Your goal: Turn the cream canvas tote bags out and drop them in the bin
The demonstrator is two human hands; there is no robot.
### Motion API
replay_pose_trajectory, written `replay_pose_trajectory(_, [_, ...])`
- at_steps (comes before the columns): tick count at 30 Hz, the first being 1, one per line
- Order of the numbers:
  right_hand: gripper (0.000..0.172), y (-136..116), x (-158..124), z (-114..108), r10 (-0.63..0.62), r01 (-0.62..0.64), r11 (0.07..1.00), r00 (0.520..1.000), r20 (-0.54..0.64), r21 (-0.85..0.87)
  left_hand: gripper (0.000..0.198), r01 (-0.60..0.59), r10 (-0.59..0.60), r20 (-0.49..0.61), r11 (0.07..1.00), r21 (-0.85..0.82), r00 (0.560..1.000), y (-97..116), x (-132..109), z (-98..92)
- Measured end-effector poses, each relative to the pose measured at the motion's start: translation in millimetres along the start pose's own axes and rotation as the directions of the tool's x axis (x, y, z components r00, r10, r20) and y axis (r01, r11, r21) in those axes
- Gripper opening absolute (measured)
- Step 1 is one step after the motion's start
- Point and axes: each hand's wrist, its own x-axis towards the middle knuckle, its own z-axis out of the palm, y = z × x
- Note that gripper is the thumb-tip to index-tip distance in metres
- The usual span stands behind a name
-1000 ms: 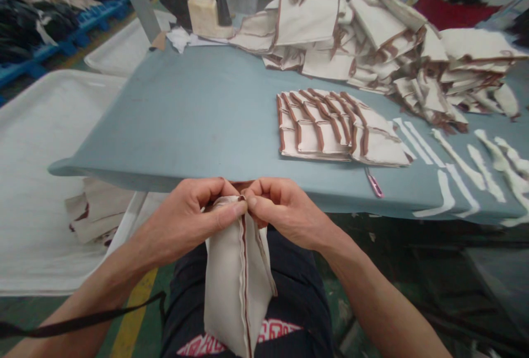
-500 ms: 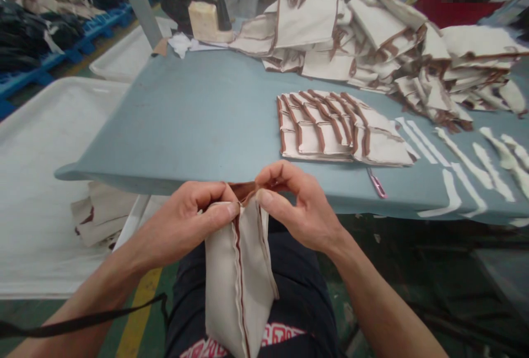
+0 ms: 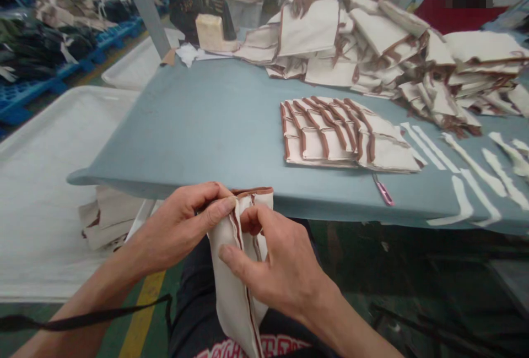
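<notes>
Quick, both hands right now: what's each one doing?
Left hand: closed, pinching the cream fabric piece near its top.
Right hand: closed on the same piece.

Before the table [image 3: 206,121], cloth pouch [image 3: 235,286] over the lap [image 3: 194,319]; on it, flat stack [image 3: 343,137], heap [image 3: 392,44] behind.

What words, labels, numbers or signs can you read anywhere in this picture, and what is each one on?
None can be read.
Red and white print on the dark garment at the bottom edge: cut off and partly hidden by the cream fabric piece, unreadable.
Stacked fabric pieces on the table: no lettering visible.
</notes>
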Motion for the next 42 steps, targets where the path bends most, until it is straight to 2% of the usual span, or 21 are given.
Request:
replay_pose_trajectory(4, [0.008, 5, -1, 11, -0.12, 0.084, 0.967, 0.983, -0.138, -0.239, 0.032, 0.002, -0.002, -0.037, 1.0, -0.016, 0.999, -1, 1, 2.0])
replay_pose_trajectory(9, [0.015, 24, 4, 26, -0.15, 0.082, 0.944, 0.969, -0.195, -0.319, 0.031, -0.009, 0.035, -0.153, 0.985, 0.17, 0.988, -10, 0, 10.5])
replay_pose_trajectory(11, [0.017, 29, 4, 33, -0.145, 0.076, 0.943, 0.97, -0.195, -0.323, 0.031, 0.022, 0.012, -0.188, 0.985, 0.174, 0.982, -16, 0, 14.6])
replay_pose_trajectory(13, [0.015, 30, 2, 40, -0.187, 0.116, 0.938, 0.962, -0.199, -0.326, 0.031, 0.062, -0.049, -0.209, 0.996, 0.057, 0.977, -20, 0, 19.7])
replay_pose_trajectory(15, [0.013, 27, 0, 46, -0.279, 0.201, 0.92, 0.939, -0.204, -0.336, 0.031, 0.123, -0.165, -0.208, 0.972, -0.199, 0.964, -23, -1, 27.0])
replay_pose_trajectory(18, [0.014, 23, -1, 51, -0.399, 0.312, 0.882, 0.893, -0.208, -0.352, 0.031, 0.188, -0.306, -0.146, 0.828, -0.528, 0.941, -25, -1, 39.5])
replay_pose_trajectory(22, [0.014, 26, -2, 49, -0.456, 0.394, 0.876, 0.865, -0.212, -0.277, 0.031, 0.224, -0.336, -0.066, 0.75, -0.622, 0.94, -26, -4, 43.2])
replay_pose_trajectory(24, [0.016, 31, -5, 46, -0.432, 0.404, 0.899, 0.881, -0.192, -0.167, 0.034, 0.203, -0.267, -0.027, 0.792, -0.576, 0.963, -25, -7, 36.1])
replay_pose_trajectory(28, [0.019, 35, -11, 35, -0.275, 0.283, 0.958, 0.953, -0.125, 0.053, 0.037, 0.083, -0.082, 0.014, 0.945, -0.316, 0.996, -16, -13, 17.7])
replay_pose_trajectory(32, [0.017, 22, -8, 21, -0.143, 0.164, 0.952, 0.985, -0.099, 0.258, 0.038, 0.008, -0.005, 0.015, 0.979, -0.202, 1.0, -6, -15, 10.9])
replay_pose_trajectory(37, [0.028, 0, 6, 10, 0.016, -0.016, 0.894, 1.0, 0.005, 0.447, 0.038, -0.062, 0.061, -0.008, 0.989, -0.133, 0.998, -2, -13, 11.0])
replay_pose_trajectory(40, [0.028, -3, 8, 14, 0.048, -0.1, 0.827, 0.993, 0.109, 0.554, 0.039, -0.061, 0.062, 0.005, 0.991, -0.117, 0.998, -6, -13, 11.1])
replay_pose_trajectory(42, [0.028, -1, 6, 18, 0.052, -0.15, 0.759, 0.984, 0.171, 0.634, 0.043, -0.026, 0.031, 0.025, 0.986, -0.165, 0.999, -11, -14, 11.9])
